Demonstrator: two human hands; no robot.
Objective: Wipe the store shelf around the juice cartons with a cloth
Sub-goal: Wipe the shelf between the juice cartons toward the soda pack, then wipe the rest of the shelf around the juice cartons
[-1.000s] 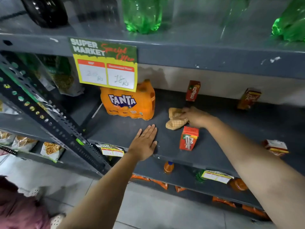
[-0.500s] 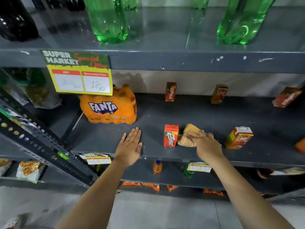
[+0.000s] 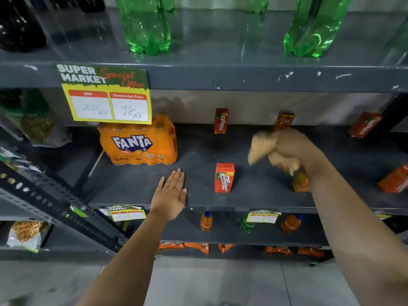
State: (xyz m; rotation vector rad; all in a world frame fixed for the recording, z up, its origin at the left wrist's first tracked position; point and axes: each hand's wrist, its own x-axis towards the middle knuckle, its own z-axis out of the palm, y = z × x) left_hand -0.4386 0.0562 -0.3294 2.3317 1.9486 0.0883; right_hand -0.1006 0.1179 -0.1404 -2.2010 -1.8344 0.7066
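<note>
A dark grey shelf (image 3: pixel 254 186) holds several small juice cartons. One red-orange carton (image 3: pixel 224 177) stands near the front edge, a red Maaza carton (image 3: pixel 220 120) stands at the back, and a Real carton (image 3: pixel 283 119) stands behind my right hand. My right hand (image 3: pixel 293 149) is closed on a tan waffle cloth (image 3: pixel 261 147), blurred, above the shelf's middle right. Another carton (image 3: pixel 300 182) is partly hidden under my right wrist. My left hand (image 3: pixel 171 194) lies flat and open on the shelf's front edge, left of the red-orange carton.
An orange Fanta pack (image 3: pixel 138 143) sits at the shelf's left under a yellow price sign (image 3: pixel 106 96). More red cartons stand at the right (image 3: pixel 365 124) (image 3: pixel 395 178). Green bottles (image 3: pixel 146 23) stand on the upper shelf. Small bottles (image 3: pixel 206 221) stand on the lower shelf.
My right hand has swept the cloth from beside the front carton to the right and towards the back of the shelf. My left hand stays flat on the edge.
</note>
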